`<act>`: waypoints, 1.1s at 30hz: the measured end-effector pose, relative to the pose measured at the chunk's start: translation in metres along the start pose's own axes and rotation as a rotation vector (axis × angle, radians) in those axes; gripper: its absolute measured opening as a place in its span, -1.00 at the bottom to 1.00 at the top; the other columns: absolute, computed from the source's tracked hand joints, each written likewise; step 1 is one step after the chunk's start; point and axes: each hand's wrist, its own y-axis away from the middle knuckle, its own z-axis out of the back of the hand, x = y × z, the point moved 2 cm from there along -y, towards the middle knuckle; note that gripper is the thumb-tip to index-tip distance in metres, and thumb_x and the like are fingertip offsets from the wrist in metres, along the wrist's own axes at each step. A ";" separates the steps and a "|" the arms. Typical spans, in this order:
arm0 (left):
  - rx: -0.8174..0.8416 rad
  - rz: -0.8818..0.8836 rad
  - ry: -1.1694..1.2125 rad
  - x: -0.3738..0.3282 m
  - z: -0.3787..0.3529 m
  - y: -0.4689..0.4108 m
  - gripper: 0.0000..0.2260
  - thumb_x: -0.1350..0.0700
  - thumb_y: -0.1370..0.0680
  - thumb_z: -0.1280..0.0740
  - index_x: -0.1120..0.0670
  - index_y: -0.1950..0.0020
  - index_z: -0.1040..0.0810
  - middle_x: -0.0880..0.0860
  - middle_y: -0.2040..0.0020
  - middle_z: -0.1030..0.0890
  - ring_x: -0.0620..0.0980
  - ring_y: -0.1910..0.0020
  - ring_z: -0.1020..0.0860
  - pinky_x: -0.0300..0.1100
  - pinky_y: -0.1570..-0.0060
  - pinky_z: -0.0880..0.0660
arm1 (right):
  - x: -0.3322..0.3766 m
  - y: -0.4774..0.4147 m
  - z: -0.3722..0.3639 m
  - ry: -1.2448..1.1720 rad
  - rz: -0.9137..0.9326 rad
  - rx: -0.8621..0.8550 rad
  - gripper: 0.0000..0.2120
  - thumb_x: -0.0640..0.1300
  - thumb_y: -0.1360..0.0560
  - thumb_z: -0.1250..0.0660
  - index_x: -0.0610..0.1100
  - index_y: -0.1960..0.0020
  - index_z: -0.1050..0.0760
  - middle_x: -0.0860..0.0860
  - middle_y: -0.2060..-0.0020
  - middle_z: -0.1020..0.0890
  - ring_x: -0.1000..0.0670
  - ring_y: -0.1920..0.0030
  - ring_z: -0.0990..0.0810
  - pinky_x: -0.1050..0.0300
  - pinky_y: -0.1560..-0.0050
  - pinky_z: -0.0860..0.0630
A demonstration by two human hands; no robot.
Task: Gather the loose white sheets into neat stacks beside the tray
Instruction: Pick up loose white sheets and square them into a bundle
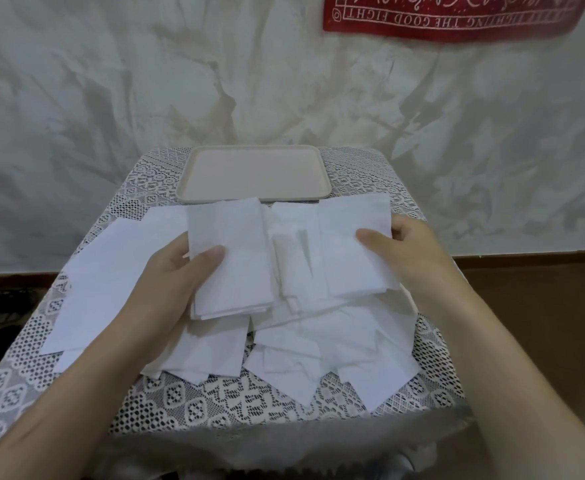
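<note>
The loose sheets [318,348] lie in a messy pile just in front of the tray [253,174], on the lace cloth [249,400]. The left hand [176,268] pinches one stack [232,265], thumb on top and fingers under, and the right hand [405,254] pinches a second stack [353,258] the same way. Both are held over the pile, near the tray, probably to keep the neat ones apart from the mess.

One tray [253,171]. Two hands: left hand [176,268], right hand [401,251]. Two held bundles of sheets: left bundle [232,258], right bundle [353,251]. Loose sheets [301,348]: many, overlapped beyond exact count. One lace cloth [249,403]. One red banner [450,15].
</note>
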 end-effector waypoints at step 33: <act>-0.024 0.054 0.053 0.008 0.003 -0.006 -0.79 0.10 -0.65 -0.36 -0.01 -0.24 -0.70 0.17 -0.14 -0.74 0.33 -0.16 -0.67 0.52 -0.27 -0.45 | 0.002 0.003 -0.028 0.579 0.096 0.140 -0.82 -0.03 -0.57 -0.27 -0.13 0.04 -0.54 -0.01 0.14 -0.65 -0.10 0.09 -0.60 0.01 0.08 -0.52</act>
